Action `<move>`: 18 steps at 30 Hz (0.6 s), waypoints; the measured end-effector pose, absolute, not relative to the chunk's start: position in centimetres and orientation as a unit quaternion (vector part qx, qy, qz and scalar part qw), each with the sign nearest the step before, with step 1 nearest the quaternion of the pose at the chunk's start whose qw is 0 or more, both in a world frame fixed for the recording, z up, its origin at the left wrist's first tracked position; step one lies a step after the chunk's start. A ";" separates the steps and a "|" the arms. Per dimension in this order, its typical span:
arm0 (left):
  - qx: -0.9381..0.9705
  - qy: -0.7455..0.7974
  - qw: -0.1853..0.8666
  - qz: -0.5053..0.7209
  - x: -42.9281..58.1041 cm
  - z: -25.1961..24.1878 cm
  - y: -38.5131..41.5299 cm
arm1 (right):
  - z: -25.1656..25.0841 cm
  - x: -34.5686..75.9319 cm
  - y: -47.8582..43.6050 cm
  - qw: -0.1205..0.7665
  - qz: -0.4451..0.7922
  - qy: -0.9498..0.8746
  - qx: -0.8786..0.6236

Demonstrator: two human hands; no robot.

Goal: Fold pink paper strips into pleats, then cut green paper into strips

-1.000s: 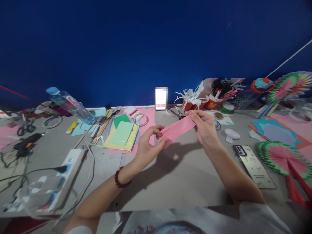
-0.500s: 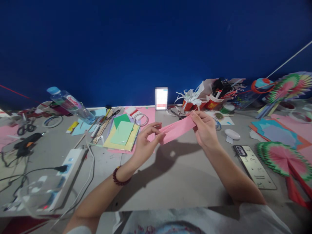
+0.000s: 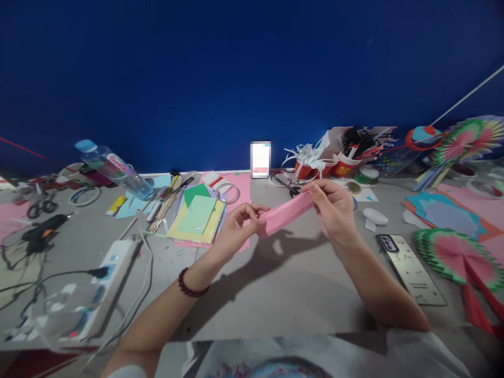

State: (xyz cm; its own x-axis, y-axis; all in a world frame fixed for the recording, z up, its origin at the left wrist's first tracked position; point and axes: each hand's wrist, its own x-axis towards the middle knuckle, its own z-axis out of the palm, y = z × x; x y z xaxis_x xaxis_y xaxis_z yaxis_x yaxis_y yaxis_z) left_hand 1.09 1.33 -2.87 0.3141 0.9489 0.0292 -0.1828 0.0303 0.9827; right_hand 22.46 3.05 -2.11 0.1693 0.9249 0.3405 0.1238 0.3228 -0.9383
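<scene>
A narrow folded strip of pink paper (image 3: 286, 212) is stretched in the air between both hands, tilted up toward the right. My left hand (image 3: 243, 226) pinches its lower left end between thumb and fingers. Its upper right end is gripped by my right hand (image 3: 333, 210), thumb on top and fingers curled behind. The strip's far side is hidden from me. Beneath it, the hands' shadow falls on the grey table (image 3: 283, 294). Behind the right hand lies a pair of dark scissors (image 3: 292, 188).
Left of the hands lie coloured paper sheets (image 3: 197, 214), sticks, a water bottle (image 3: 118, 170), a glue gun (image 3: 43, 231) and a power strip (image 3: 104, 289). To the right are a phone (image 3: 411, 270), a paper fan (image 3: 460, 257) and cups of tools (image 3: 342, 165).
The pink strip has turned slightly and looks narrower, with a fold line along it. My left hand has shifted slightly down; the right hand has moved slightly right.
</scene>
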 end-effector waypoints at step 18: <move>0.662 0.420 0.520 0.340 2.0 -2.1 0.0 | -1.4 20.1 1.4 0.495 0.324 -0.659 -0.465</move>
